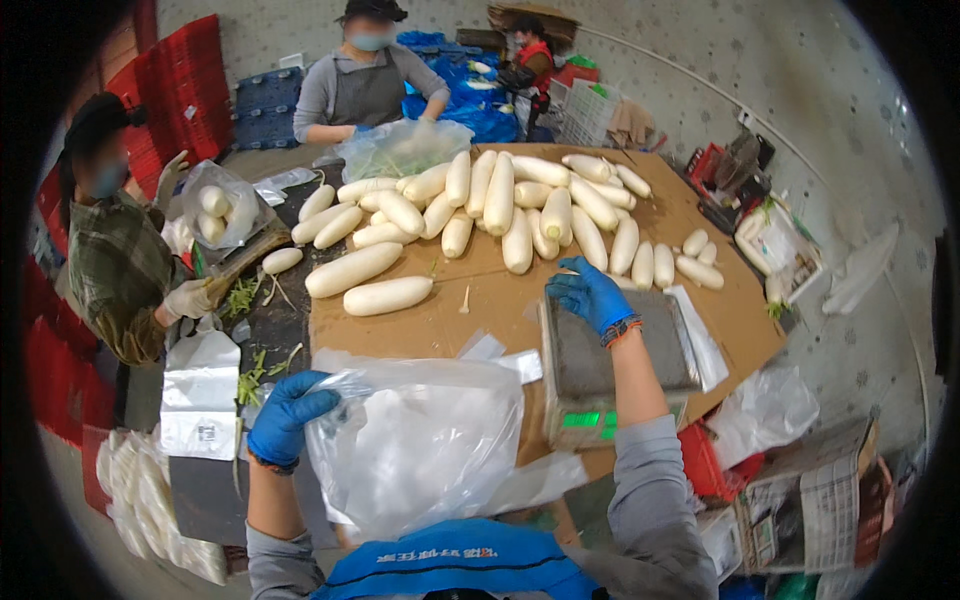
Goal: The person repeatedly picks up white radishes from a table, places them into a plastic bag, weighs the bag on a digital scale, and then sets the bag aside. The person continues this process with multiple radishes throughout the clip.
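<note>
My left hand (289,420), in a blue glove, grips the upper left edge of a clear plastic bag (420,435). The bag spreads over the front of the cardboard-covered table (420,337), and no radish shows inside it. My right hand (592,296), gloved in blue too, is over the far part of a digital scale (622,337) with a dark metal platform and a lit green display. Its fingers are parted and slightly bent, with nothing seen between them. Just beyond lies a heap of white radishes (499,195); two large radishes (386,295) lie apart at the left.
Across the table a person (367,82) handles a bag of greens (405,150). At the left another person (120,247) stands by bagged radishes (217,210). Folded white bags (199,390) lie left, near leaf scraps (251,375). A red crate (712,457) stands right, below table height.
</note>
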{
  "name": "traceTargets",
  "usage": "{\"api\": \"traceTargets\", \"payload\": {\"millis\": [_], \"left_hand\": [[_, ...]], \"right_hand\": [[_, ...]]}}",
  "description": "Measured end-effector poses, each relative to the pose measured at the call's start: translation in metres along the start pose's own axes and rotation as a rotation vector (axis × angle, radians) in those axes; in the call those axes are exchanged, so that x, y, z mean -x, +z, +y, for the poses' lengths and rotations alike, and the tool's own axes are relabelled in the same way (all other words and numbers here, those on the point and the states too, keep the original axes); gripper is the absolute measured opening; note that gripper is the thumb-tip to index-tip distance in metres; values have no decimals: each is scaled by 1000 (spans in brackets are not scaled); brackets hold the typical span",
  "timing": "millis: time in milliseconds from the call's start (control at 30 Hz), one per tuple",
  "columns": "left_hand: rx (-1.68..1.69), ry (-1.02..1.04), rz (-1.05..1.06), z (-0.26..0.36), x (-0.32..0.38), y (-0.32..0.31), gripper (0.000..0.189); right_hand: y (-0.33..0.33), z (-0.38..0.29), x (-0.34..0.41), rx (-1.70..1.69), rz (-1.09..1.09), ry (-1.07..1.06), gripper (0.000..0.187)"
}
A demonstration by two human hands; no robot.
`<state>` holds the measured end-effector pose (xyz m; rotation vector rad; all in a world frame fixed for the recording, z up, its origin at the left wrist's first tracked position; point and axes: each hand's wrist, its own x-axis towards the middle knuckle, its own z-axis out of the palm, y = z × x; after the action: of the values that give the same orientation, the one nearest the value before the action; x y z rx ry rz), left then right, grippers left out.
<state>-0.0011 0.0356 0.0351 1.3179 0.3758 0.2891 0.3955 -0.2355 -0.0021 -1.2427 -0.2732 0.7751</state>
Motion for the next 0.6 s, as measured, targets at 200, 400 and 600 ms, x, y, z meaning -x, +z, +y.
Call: {"api": "traceTargets", "payload": {"millis": [200, 400, 600], "left_hand": [[190, 75, 185, -18, -9, 49, 34], [325, 107, 457, -23, 0, 75, 45], [370, 92, 564, -34, 1, 77, 44]], "right_hand": [[-87, -22, -128, -40, 380, 99, 75], [-121, -12, -249, 296, 467, 148, 91], [-142, 20, -374, 451, 586, 181, 111]]}}
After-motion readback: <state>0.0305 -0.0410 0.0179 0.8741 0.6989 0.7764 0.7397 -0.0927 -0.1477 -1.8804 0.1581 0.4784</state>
